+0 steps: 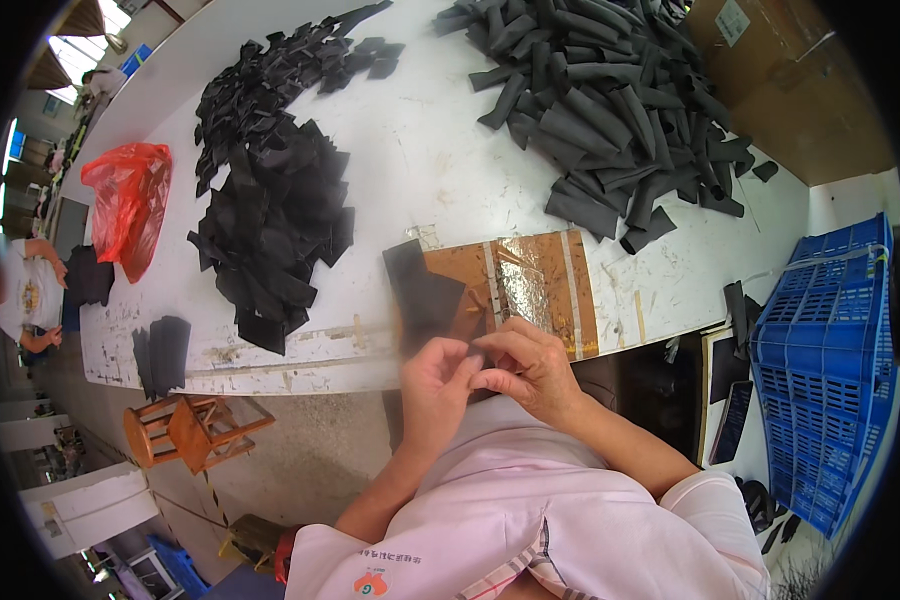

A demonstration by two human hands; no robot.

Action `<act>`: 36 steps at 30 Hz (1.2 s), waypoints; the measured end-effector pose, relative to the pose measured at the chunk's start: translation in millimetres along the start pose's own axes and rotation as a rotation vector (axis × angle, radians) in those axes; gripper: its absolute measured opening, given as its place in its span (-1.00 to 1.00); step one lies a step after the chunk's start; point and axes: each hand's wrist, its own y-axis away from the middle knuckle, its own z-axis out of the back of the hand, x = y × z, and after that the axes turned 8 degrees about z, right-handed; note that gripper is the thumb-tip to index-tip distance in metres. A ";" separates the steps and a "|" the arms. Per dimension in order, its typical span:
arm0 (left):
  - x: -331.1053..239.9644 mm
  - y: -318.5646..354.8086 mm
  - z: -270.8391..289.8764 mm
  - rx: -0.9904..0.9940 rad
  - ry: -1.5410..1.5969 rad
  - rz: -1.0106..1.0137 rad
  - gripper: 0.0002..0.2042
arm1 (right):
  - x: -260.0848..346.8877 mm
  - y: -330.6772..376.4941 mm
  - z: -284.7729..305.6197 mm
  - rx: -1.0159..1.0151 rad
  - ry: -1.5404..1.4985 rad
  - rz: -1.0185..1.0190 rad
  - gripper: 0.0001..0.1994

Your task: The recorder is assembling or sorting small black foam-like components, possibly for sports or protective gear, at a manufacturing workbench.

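My left hand (pixel 435 382) and my right hand (pixel 532 372) meet at the table's front edge, close to my body. Both are closed in a pinch, fingertips nearly touching. A bit of black fabric (pixel 477 352) shows between them; most of it is hidden by the fingers. Just beyond my left hand, a flat black fabric piece (pixel 425 290) lies over the left part of a brown cardboard sheet (pixel 545 285) with clear tape across it. Whether this piece joins what I pinch cannot be seen.
Left of centre spreads a heap of flat black pieces (pixel 275 220); far right lies a pile of rolled black pieces (pixel 600 110). Around them are a cardboard box (pixel 790 90), blue plastic crate (pixel 825 370), red plastic bag (pixel 135 205) and wooden stool (pixel 200 432). Another person (pixel 32 290) stands far left.
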 end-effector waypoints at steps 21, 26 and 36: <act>-1.5 -11.1 10.7 -0.038 0.192 0.034 -0.71 | -1.0 -6.1 -10.3 -0.052 -1.361 -0.714 -0.98; -1.3 -2.4 -1.7 -0.296 -0.039 -0.177 -0.78 | -1.0 -9.5 -13.7 -0.001 -1.338 -0.634 -0.87; -19.7 8.5 19.8 0.552 0.700 0.130 -0.57 | 12.5 -10.9 -9.1 0.050 -1.273 -0.433 -0.85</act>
